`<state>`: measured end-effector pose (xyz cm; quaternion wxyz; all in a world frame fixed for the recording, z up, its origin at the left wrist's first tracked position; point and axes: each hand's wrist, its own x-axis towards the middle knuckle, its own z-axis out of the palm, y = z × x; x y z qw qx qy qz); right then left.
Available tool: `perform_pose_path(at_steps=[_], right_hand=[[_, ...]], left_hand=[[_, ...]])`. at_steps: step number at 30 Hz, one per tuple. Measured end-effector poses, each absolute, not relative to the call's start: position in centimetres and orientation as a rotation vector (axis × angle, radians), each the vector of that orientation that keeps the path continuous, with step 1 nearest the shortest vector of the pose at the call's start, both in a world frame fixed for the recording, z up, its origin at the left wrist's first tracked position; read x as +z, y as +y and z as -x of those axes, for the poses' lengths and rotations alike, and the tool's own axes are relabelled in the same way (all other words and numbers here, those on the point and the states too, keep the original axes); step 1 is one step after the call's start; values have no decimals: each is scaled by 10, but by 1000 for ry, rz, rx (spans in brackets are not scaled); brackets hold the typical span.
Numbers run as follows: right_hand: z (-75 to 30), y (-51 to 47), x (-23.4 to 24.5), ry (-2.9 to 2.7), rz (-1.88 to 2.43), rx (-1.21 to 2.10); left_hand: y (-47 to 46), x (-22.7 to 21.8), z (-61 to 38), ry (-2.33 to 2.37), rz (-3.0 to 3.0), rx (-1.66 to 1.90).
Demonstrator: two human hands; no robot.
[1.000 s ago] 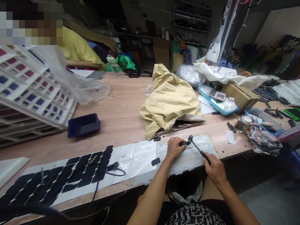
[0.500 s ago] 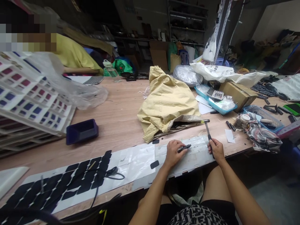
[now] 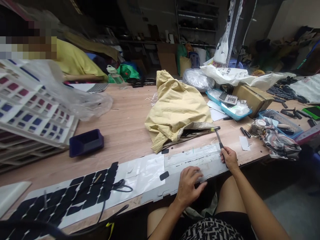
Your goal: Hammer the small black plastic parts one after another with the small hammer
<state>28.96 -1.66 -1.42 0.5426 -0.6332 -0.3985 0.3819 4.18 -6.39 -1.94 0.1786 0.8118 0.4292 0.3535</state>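
Observation:
My right hand (image 3: 229,158) grips the dark handle of a small hammer (image 3: 218,136). Its head, with a yellowish face on one end, points up and left, just above the board. My left hand (image 3: 191,185) is at the table's front edge, fingers apart and thumb out, with no object visible in it. Beneath both hands lies a pale grey board (image 3: 172,180) covered partly with clear film. Beyond it a yellow cloth sack (image 3: 180,110) lies slumped, its mouth towards me, with something dark inside.
On the left are a sheet with black panel pieces (image 3: 87,186), a black cable (image 3: 122,186), a dark purple tray (image 3: 86,143) and a white crate (image 3: 37,110). To the right are a calculator (image 3: 228,98), a cardboard box (image 3: 252,96) and a blue basket (image 3: 280,121). A person in yellow (image 3: 77,61) sits across.
My left hand has moved down to the table edge, its fingers opening. The short black piece it held is no longer visible. My right hand still holds the hammer in nearly the same place.

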Motion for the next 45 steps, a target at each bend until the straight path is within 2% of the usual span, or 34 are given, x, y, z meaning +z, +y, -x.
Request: perform_pose_path(at_steps=[5,10,14,18,23,28,31,38,45], right_hand=[[-288,-17,-13,-919,1504,921],[-287,-16,-11,-899,1504,919],[-286,-17,-10,-897,1507,913],[-285,-17,-9,-903,1509,912],[-286,-17,-10,-929,1516,904],[-286,-21,-8,-989,1530,850],[-279,-36,-3,-1077,1546,749],[-251,-84,5,-1738,1526,388],[-239,-91,6,-1871,1544,169]], left_hand=[[30,-10,-48,1594,-2091,1097],[116,-8,-69,1991,-1959,882],[140,-8,-78,2122,-1870,724],[128,-12,-66,2036,-1906,752],[74,-27,-39,1613,-2112,789],[39,-43,-31,1545,-1998,742],[39,-42,-33,1539,-1948,756],[43,-39,-35,1551,-1893,774],[44,-37,-36,1549,-1885,782]])
